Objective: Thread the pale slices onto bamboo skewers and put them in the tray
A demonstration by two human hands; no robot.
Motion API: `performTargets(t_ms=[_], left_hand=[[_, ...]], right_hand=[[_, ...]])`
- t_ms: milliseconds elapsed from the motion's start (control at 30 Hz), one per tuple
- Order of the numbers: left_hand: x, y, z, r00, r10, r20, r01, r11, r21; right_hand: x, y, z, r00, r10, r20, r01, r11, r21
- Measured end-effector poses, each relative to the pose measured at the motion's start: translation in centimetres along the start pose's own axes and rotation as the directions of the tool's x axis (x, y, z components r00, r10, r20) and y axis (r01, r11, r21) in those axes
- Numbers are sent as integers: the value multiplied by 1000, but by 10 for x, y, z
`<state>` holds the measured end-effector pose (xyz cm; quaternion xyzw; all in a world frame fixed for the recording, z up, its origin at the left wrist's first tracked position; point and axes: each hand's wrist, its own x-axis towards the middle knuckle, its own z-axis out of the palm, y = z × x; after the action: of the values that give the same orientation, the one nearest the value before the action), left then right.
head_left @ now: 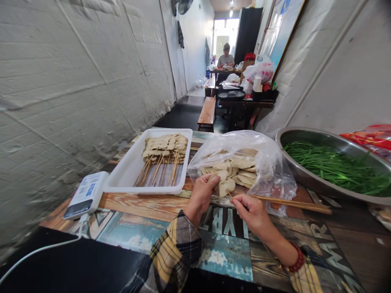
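Note:
My left hand [205,191] is closed on a flat, beige slice [226,186], at the front of an open clear plastic bag [269,152]. Between the fingers of my right hand [249,209] is a thin wooden skewer [229,194], its tip at the slice. More beige slices [244,171] lie heaped inside the bag. Just right of my right hand, a bundle of bare skewers [293,203] rests on the table. To the left, a white tray [122,186] holds several skewers threaded with the same slices [166,146], sticks pointing toward me.
A steel bowl of green chives [332,167] stands at the right, beside a red package [371,136]. A white device [87,193] with a cable sits left on the patterned table [131,232]. Beyond are a wooden bench [207,110], cluttered tables and a seated person [226,57].

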<state>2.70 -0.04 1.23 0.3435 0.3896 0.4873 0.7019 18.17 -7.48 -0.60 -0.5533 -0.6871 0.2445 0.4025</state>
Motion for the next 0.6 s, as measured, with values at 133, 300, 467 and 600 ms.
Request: performTargets(t_ms=[133,300,467,600], left_hand=[[2,-3,-2,1000,-6,11,6,999,44],[3,-8,-5,1000,-6,31,3,996,84],[0,-9,-1,998,-34,50,31,997,70],[-1,-4,1,998,7,64,-10,999,51]], right_hand=[[1,0,2,1000,4,-7,-4,1000,15],[2,1,3,1000,9,-11,-9,999,34],[3,-1,4,1000,14,-25,-13,999,37],[5,-3,-2,999,18,-31,-17,999,45]])
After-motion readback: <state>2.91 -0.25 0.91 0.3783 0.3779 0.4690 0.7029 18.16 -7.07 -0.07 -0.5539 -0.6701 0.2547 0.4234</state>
